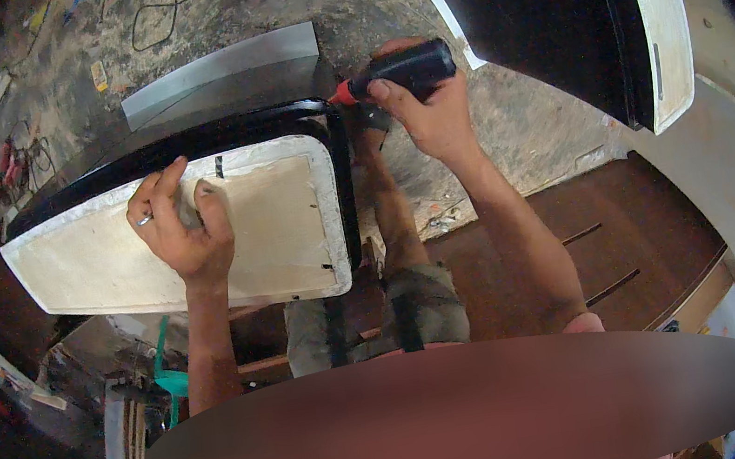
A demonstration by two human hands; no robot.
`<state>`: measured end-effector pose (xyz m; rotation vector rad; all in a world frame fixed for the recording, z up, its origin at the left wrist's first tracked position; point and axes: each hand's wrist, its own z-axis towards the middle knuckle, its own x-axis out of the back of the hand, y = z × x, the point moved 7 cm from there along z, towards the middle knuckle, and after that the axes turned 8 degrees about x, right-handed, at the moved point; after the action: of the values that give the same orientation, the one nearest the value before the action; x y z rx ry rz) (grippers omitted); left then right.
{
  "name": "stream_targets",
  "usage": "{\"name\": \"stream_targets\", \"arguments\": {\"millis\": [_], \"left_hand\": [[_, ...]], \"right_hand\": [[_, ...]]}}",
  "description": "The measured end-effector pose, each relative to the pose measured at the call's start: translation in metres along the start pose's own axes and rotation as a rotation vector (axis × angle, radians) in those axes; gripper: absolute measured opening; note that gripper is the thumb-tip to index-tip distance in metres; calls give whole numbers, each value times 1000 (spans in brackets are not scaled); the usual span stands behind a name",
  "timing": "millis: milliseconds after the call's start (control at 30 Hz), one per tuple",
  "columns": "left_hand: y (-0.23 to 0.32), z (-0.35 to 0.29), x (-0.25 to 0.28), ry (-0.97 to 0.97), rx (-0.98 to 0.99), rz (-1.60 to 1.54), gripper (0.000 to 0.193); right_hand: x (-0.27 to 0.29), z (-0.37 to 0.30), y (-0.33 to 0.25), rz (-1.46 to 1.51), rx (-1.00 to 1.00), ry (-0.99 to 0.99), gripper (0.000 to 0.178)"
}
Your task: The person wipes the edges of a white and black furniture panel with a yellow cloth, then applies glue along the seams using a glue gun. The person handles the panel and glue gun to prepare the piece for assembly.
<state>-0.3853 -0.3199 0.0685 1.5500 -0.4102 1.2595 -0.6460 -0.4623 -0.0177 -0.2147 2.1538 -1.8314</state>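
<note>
A black squeeze bottle [415, 67] with a red nozzle [343, 94] is wrapped in my right hand [437, 112]. It lies nearly level, and the nozzle tip meets the upper right corner of a padded panel [264, 230] or comes very close to it. This panel has a glossy black border [249, 121] and a cream face with a rough white rim. My left hand [183, 222], with a ring on one finger, rests over the cream face near its top edge. Its fingers are bent and apart, holding nothing. Whether any glue-like liquid leaves the nozzle cannot be made out.
Beyond the panel lies a curved grey-white strip [223, 71]. A large black panel with white edges [543, 7] stands at the upper right. Brown boards [567, 248] lie at the right, and a green clamp-like tool [171, 381] is at the lower left. A dark cord [161, 33] crosses the stained floor.
</note>
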Motion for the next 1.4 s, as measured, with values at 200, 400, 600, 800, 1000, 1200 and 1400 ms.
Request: {"name": "stream_targets", "arguments": {"millis": [200,400,600,800,1000,1200,1400], "left_hand": [[0,-1,-1,19,-23,-70,34],[-2,-1,-1,2,-48,-51,33],[-11,-1,-5,-51,69,-185,34],[-7,-1,-4,-49,12,-124,35],[-10,-1,-4,-63,25,-137,35],[-15,-1,-6,-84,55,-154,35],[-10,0,-5,-60,2,-134,34]], "right_hand": [[6,-49,4,43,-7,208,43],[2,-79,1,158,84,406,44],[-5,-67,11,280,-27,438,42],[-7,-56,11,247,20,388,41],[-3,-65,11,121,-20,357,41],[-2,-72,11,181,1,435,38],[-3,-74,10,184,3,443,38]]}}
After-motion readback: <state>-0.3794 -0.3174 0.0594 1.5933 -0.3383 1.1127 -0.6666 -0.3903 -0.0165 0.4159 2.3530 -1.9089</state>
